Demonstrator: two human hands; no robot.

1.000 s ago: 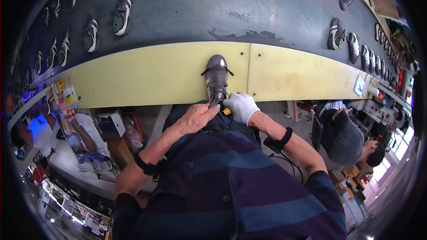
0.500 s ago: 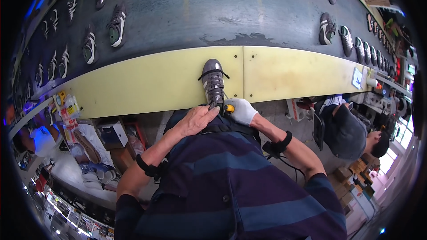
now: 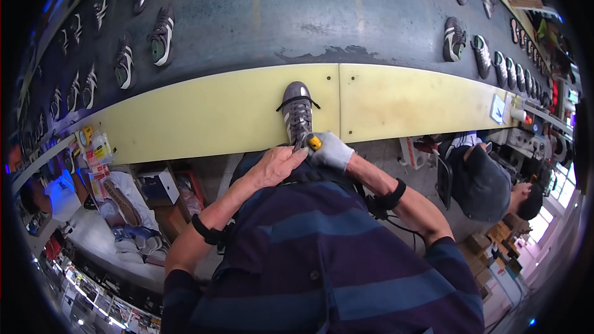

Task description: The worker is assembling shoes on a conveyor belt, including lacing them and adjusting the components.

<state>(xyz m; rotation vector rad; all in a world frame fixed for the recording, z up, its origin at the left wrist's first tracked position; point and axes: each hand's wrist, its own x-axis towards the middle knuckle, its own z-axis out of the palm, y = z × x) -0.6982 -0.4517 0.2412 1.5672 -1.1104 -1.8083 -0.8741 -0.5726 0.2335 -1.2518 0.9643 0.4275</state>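
Observation:
A grey sneaker (image 3: 297, 111) with pale side stripes points away from me on the yellow board (image 3: 204, 114), its heel end at the near edge. A dark lace lies across it near the toe. My left hand (image 3: 275, 167), bare, grips the shoe's near end with thumb and fingers closed. In a white glove, my right hand (image 3: 333, 152) is wrapped round a yellow-handled tool (image 3: 314, 143), held over the shoe's upper lacing area. The tool's tip is too small to make out, and both hands partly hide the heel opening.
Beyond the board runs a dark conveyor belt (image 3: 309, 12) with several similar sneakers at left and right. At the right a person (image 3: 486, 185) in dark clothing sits. On the left stand a white box (image 3: 158, 187) and a side table with shoe parts.
My right hand has shifted slightly left and forward, turning the yellow handle over the shoe. My left hand stays nearly still. Another sneaker and a person's hand now show at the far right.

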